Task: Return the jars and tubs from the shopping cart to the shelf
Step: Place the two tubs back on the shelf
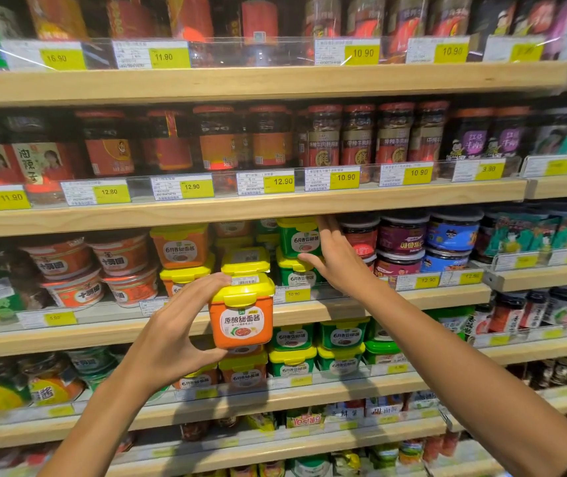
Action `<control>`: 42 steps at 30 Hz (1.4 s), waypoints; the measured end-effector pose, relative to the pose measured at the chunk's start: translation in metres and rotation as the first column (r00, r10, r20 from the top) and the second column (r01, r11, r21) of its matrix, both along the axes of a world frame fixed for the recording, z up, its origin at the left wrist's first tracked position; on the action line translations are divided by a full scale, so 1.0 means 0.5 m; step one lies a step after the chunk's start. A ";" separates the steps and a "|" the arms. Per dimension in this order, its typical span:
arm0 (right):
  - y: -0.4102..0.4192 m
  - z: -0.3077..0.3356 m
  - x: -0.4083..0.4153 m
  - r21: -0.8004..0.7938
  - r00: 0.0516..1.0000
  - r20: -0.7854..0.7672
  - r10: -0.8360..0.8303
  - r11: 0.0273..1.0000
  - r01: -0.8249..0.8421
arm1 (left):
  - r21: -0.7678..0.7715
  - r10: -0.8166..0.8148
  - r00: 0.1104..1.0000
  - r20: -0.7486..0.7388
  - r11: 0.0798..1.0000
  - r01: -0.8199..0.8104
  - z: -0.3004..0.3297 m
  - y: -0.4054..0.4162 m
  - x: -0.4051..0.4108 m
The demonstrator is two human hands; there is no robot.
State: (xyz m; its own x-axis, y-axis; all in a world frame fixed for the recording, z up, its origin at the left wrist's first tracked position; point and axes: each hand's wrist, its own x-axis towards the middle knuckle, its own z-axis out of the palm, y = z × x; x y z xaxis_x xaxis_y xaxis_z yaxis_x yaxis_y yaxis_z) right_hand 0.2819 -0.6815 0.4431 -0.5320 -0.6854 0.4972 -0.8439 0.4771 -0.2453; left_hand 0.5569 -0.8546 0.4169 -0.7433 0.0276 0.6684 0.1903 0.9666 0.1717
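Nearest, the left hand (pixel 175 325) gripped a squarish orange plastic tub (pixel 241 313) with a glossy yellow lid, held before the pale wooden shelf (pixel 412 297). Farther right, the right hand (pixel 335 254) lay flat, fingers spread, against stacked green tubs (pixel 297 251).

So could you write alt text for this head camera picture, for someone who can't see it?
A person's left hand holds an orange tub with a yellow lid up to a supermarket shelf, while the right hand rests against stacked green tubs there. Jars, tubs and yellow price tags fill the wooden shelves around.
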 end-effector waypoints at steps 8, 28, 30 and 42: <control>0.059 -0.064 0.112 -0.299 0.982 -0.017 0.187 0.936 -0.184 | 0.014 0.006 1.000 0.010 1.000 -0.006 -0.009 0.012 0.005; 0.079 -0.119 0.323 -0.573 0.721 0.438 0.537 0.785 -0.236 | 0.070 -0.010 1.000 0.010 0.997 0.009 -0.008 0.051 0.013; 0.074 -0.112 0.326 -0.601 0.716 0.435 0.546 0.768 -0.220 | 0.060 0.004 1.000 -0.022 0.998 -0.002 0.001 0.052 0.011; 0.008 -0.066 0.297 -0.665 0.717 0.399 0.572 0.718 -0.203 | 0.345 0.150 0.982 -0.114 0.933 -0.103 0.003 0.050 -0.015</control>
